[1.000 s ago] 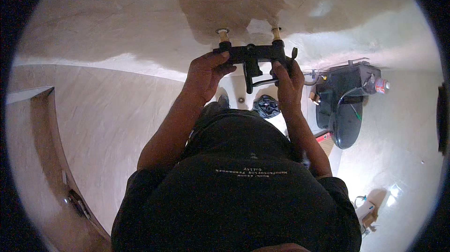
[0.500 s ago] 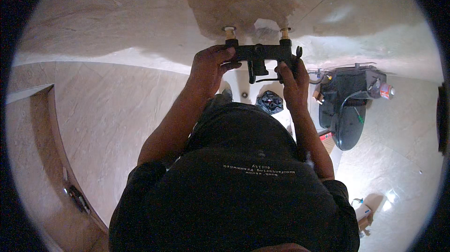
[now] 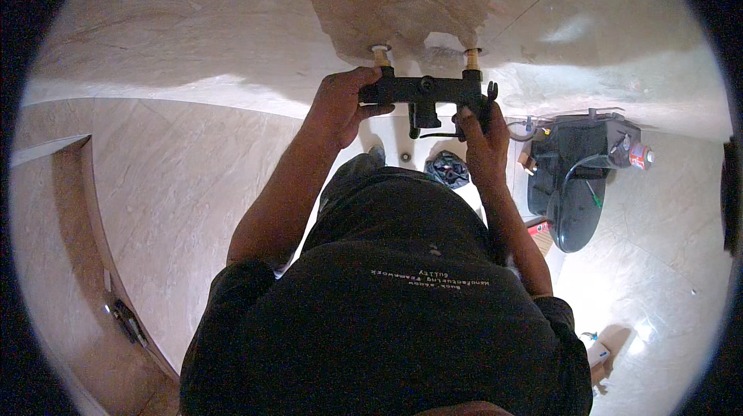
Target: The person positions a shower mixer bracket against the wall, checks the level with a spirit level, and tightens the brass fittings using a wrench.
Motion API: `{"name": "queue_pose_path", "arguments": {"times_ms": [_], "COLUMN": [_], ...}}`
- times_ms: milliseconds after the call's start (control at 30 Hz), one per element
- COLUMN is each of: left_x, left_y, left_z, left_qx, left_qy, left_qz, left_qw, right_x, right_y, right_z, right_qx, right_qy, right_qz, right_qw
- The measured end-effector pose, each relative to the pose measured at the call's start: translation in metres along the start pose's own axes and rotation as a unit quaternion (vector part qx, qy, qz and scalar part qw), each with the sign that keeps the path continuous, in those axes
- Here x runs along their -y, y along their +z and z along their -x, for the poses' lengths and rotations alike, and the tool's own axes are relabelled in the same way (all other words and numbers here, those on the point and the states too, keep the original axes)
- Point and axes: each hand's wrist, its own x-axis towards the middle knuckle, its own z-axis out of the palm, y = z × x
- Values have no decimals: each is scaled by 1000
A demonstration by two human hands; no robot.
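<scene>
A black wall-mounted mixer tap (image 3: 422, 91) spans the space between my hands, level in front of the wall. Its two inlets meet the brass fittings, a left one (image 3: 381, 55) and a right one (image 3: 472, 58), that stick out of the tiles; whether they are screwed together I cannot make out. My left hand (image 3: 340, 106) grips the tap's left end, fingers above and thumb below. Around the right end, next to a small hooked holder (image 3: 492, 92), my right hand (image 3: 486, 145) is closed. Its far fingers are hidden behind the tap.
The tiled wall (image 3: 232, 21) rises ahead. A black toilet (image 3: 576, 176) stands to the right with a bottle (image 3: 639, 157) on it. Below the tap lies a dark plastic bag (image 3: 446, 169). A recessed shelf (image 3: 128, 323) at left holds small items.
The tap has tilted or shifted slightly, and more brass shows at the fittings. My left hand has moved a little left along the tap's end; my right hand keeps its hold.
</scene>
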Motion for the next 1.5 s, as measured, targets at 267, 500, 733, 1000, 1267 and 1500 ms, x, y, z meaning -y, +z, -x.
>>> {"name": "queue_pose_path", "arguments": {"times_ms": [267,500,733,1000,1267,1500], "left_x": [1,8,8,2,1,11], "left_y": [2,-17,-13,-16,-9,-7], "left_z": [1,0,0,-1,-2,-1], "left_qx": [-10,112,65,85,44,45], "left_qy": [5,182,101,-1,-34,9], "left_qz": [-7,-231,-142,84,102,40], "left_qw": [1000,949,983,993,993,998], "right_x": [-7,-4,14,8,3,-3], "right_y": [-2,-7,-7,-6,-4,-3], "right_z": [-2,-5,-4,-6,-5,-2], "right_qx": [13,26,12,10,3,10], "right_qy": [-24,-1,19,-4,-29,-11], "right_qz": [-29,-58,-18,-1,-16,-32], "right_qw": [999,998,1000,1000,999,999]}}
